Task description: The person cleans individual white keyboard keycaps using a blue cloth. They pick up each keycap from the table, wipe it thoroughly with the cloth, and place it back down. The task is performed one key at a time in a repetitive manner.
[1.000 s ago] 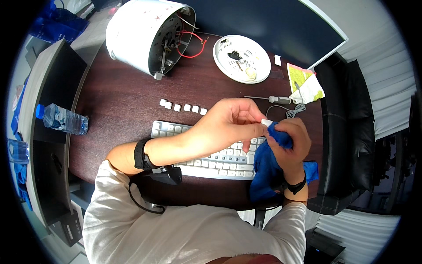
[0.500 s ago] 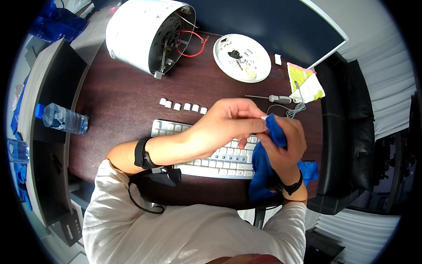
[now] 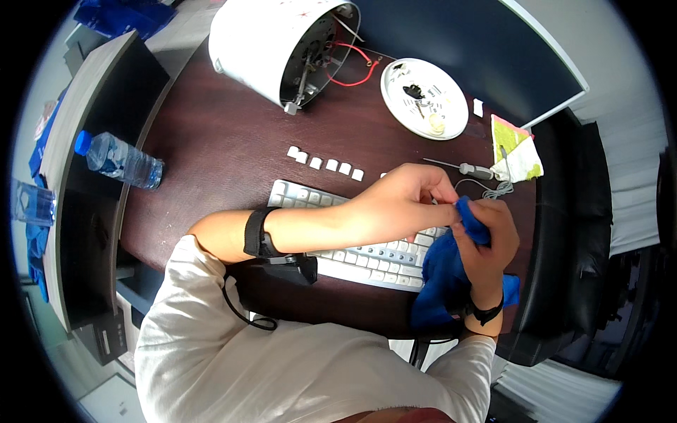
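Note:
My left hand reaches over the keyboard from the left, thumb and fingers closed in a pinch at the cloth. A small white keycap showed at these fingertips a moment ago; fingers and cloth hide it now. My right hand is closed round a blue cloth, a fold of it pressed up by the thumb against the left fingertips. The rest of the cloth hangs over the right end of the white keyboard. Behind the keyboard lies a row of several loose white keycaps, partly hidden by my left hand.
At the back stand an opened white appliance housing with red wires and a white plate of small parts. A screwdriver, a grey cable and a yellow-and-white cloth lie right. A water bottle is left.
The whole view has shifted, so the table's things sit farther right in it. Both hands stay together at the cloth; the white keycap between the fingertips has gone out of sight.

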The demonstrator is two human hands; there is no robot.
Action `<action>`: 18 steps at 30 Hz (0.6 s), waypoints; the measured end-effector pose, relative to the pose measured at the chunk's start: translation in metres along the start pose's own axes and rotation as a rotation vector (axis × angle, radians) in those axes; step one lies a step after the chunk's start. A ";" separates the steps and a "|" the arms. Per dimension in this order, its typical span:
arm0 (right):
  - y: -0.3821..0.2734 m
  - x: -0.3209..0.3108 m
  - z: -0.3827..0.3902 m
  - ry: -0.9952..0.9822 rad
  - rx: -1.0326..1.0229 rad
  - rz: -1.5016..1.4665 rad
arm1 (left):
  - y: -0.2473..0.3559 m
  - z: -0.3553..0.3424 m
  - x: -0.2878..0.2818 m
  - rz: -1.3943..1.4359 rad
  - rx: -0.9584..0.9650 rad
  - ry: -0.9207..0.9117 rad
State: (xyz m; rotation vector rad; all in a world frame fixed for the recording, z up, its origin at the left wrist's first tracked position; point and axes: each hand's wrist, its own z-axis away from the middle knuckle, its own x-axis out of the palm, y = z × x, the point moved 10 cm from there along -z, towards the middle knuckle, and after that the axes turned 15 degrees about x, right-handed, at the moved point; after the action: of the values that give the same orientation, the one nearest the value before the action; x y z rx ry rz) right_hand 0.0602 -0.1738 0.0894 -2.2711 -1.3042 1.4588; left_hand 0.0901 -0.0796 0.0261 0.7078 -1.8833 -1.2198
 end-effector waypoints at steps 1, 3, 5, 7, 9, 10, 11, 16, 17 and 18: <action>0.001 0.000 0.001 0.011 0.009 -0.007 | 0.001 0.000 -0.001 -0.016 0.002 0.010; 0.004 -0.002 0.003 0.043 0.033 -0.012 | 0.000 0.000 -0.003 -0.005 0.022 0.039; 0.001 0.000 0.000 0.046 0.022 0.026 | 0.001 -0.001 0.000 -0.017 0.006 0.029; 0.000 0.001 -0.002 0.045 0.017 0.030 | 0.000 0.000 -0.004 -0.042 0.016 0.043; 0.001 0.001 -0.003 0.046 0.021 0.001 | 0.000 0.000 -0.005 -0.040 0.022 0.048; 0.002 -0.002 -0.001 0.058 0.043 -0.015 | -0.001 0.000 -0.004 -0.027 0.025 0.055; 0.002 -0.006 0.000 0.081 0.041 -0.032 | 0.000 0.001 -0.006 -0.027 0.024 0.067; 0.014 -0.028 0.003 0.179 0.138 -0.172 | 0.012 -0.006 -0.015 0.059 0.095 0.122; 0.019 -0.031 0.003 0.190 0.165 -0.207 | 0.012 -0.005 -0.013 0.049 0.073 0.109; 0.026 -0.028 0.004 0.164 0.210 -0.241 | 0.012 -0.005 -0.011 0.040 0.051 0.095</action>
State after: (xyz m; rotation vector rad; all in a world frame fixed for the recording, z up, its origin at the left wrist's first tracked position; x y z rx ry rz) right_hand 0.0681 -0.2110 0.0928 -1.9774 -1.2593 1.2364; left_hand 0.0997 -0.0688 0.0349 0.7392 -1.8474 -1.0975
